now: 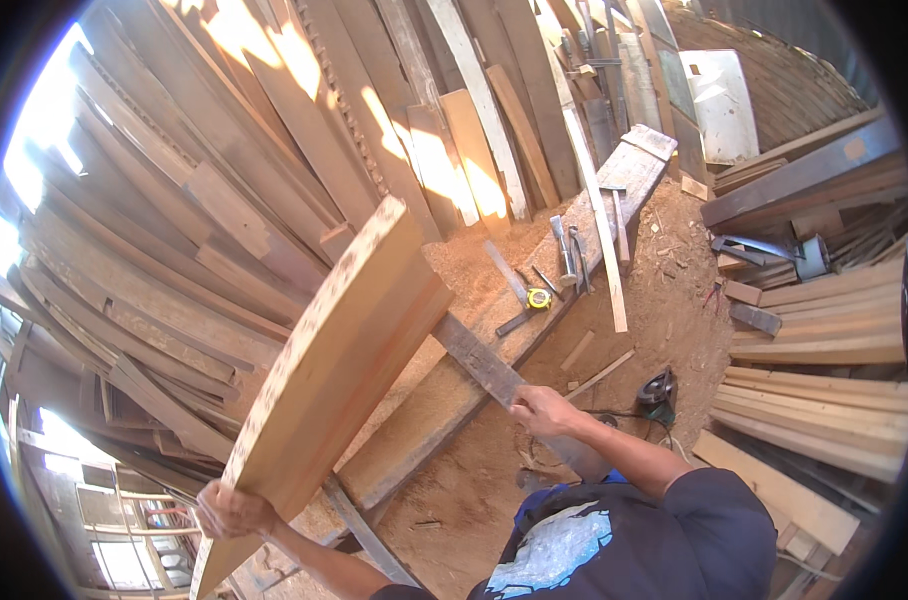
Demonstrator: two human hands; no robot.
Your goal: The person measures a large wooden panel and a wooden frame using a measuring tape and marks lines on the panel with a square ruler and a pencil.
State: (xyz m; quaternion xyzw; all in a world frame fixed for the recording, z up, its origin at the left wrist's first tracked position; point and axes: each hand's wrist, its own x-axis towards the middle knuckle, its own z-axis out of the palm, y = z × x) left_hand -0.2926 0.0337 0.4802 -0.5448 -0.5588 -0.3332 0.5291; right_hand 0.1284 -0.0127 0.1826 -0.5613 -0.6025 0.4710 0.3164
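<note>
A wide, thick board (339,365) of light brown wood with a speckled pale edge is tilted up in front of me at the left. My left hand (232,510) is closed around its near end, gripping the pale edge. My right hand (546,411) is closed on a flat grey strip (479,358) that looks like weathered wood. This strip runs from beside the board's right end back toward my waist. Beneath both lies a long plank bench (414,425) dusted with sawdust.
On the bench lie a yellow tape measure (539,299), a try square (506,275) and a hammer (617,225). A green-and-black power tool (657,392) with a cord sits on the sawdust-covered floor. Stacked boards (824,320) line the right; tall planks (264,110) lean behind.
</note>
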